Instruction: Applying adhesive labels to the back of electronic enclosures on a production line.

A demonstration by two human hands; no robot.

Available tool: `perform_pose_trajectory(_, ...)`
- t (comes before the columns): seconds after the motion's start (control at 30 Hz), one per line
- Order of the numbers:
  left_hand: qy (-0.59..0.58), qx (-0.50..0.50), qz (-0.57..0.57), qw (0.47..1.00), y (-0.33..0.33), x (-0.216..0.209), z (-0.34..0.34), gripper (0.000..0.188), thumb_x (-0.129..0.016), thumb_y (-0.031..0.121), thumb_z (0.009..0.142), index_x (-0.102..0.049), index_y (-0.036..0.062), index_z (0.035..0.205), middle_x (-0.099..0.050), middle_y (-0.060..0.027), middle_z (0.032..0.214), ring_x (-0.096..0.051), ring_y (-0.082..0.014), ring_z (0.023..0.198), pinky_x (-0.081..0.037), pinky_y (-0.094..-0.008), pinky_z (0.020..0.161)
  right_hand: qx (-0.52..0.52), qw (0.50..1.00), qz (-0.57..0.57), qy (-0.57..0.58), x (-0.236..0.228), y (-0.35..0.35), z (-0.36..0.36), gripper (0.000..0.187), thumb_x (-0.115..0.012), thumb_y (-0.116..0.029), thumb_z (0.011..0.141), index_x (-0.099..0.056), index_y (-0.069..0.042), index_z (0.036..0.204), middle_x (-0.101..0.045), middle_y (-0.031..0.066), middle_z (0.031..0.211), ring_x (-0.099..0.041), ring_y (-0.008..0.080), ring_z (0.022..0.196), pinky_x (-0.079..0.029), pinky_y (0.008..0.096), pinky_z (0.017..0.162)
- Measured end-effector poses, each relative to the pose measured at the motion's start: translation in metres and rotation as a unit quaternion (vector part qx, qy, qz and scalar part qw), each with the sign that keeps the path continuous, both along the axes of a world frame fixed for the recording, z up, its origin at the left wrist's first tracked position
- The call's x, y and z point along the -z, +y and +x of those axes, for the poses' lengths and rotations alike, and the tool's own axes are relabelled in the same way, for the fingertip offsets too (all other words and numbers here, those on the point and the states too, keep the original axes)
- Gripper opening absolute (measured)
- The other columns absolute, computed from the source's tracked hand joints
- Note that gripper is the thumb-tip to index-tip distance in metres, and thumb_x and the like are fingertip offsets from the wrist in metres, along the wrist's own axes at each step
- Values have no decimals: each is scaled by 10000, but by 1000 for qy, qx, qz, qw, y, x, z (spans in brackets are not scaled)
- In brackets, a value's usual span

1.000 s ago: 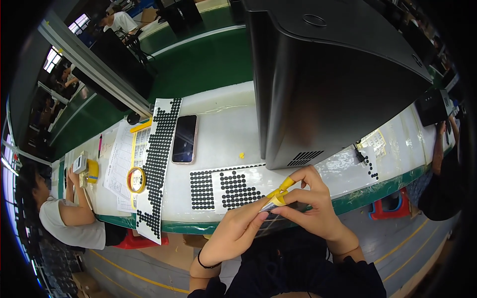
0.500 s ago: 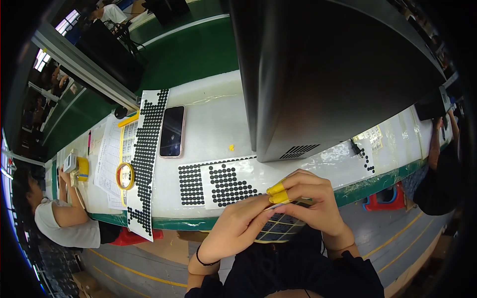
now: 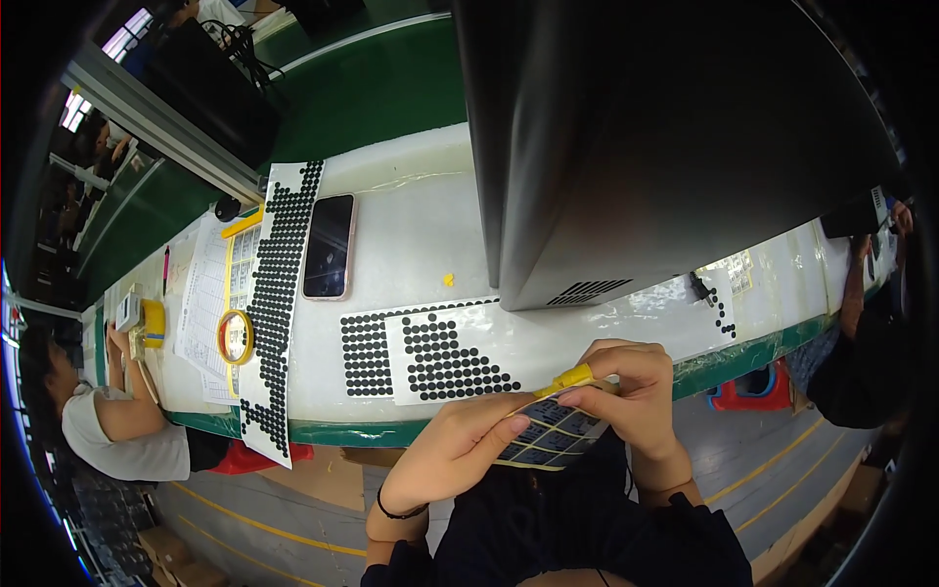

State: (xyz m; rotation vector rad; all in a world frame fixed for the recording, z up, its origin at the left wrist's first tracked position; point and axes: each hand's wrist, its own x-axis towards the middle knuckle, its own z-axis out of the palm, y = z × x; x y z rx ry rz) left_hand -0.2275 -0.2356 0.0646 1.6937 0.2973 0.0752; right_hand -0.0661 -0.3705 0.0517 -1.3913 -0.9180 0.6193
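Low at the table's front edge, my two hands hold a sheet of dark labels (image 3: 548,437) with pale yellow grid lines between them. My left hand (image 3: 455,450), with a dark band at its wrist, pinches the sheet's left side between thumb and fingers. At the sheet's upper right, my right hand (image 3: 634,391) is closed, thumb against fingers that wear yellow finger covers (image 3: 570,378). Whether a loose label sits in that pinch is hidden. Just beyond lie white sheets of round black stickers (image 3: 455,362). A large black casing (image 3: 665,166) with vent slots stands at the right.
Left on the table are a phone (image 3: 330,247), a long strip of black dots (image 3: 277,284), a yellow tape roll (image 3: 235,337) and papers (image 3: 201,293). A yellow scrap (image 3: 449,280) lies mid-table. A co-worker (image 3: 108,421) sits at left; a red stool (image 3: 751,389) stands at right.
The sheet has tilted so more of its label grid shows. My right fingers have straightened along its upper edge, and my hands have shifted slightly apart. The whole view has shifted a little.
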Motion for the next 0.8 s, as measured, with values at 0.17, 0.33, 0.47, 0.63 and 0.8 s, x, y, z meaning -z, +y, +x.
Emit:
perform_pose_trajectory(0.17,11,12,-16,1000,-2,4,3,247,-514,141,956,-598,-49,1090,-626,-166,869,-613,-276,772,-479,-327,717,9,1000,-12,7,1,-4,1,111,-765,31,658,-694,17,742,-664,110,693,-604,140,617,-435,231,582)
perform_pose_trajectory(0.33,-46,33,40,998,6,5,5,191,-532,112,936,-592,-65,973,-595,-174,816,-583,-306,753,-464,-350,699,61,996,17,59,4,-7,0,70,-724,31,712,-671,22,757,-662,103,714,-583,131,627,-428,228,579)
perform_pose_trajectory(0.47,-74,56,83,992,8,15,-1,292,-475,140,967,-597,-117,1036,-646,-219,1013,-625,-269,811,-481,-323,727,63,996,46,35,10,-7,2,102,-757,17,711,-698,28,792,-648,97,675,-574,126,580,-410,234,535)
perform_pose_trajectory(0.63,-26,46,32,998,9,0,1,315,-477,162,969,-613,-113,1037,-657,-213,986,-637,-243,801,-489,-310,718,60,996,61,17,8,-7,3,93,-745,27,723,-692,25,799,-651,90,688,-562,115,589,-401,230,543)
perform_pose_trajectory(0.8,-63,-49,15,997,2,11,-5,331,-498,186,962,-633,-110,1025,-671,-198,951,-646,-227,792,-491,-294,708,90,983,121,102,16,-6,-2,85,-723,40,742,-671,36,809,-654,93,697,-563,126,610,-407,235,569)
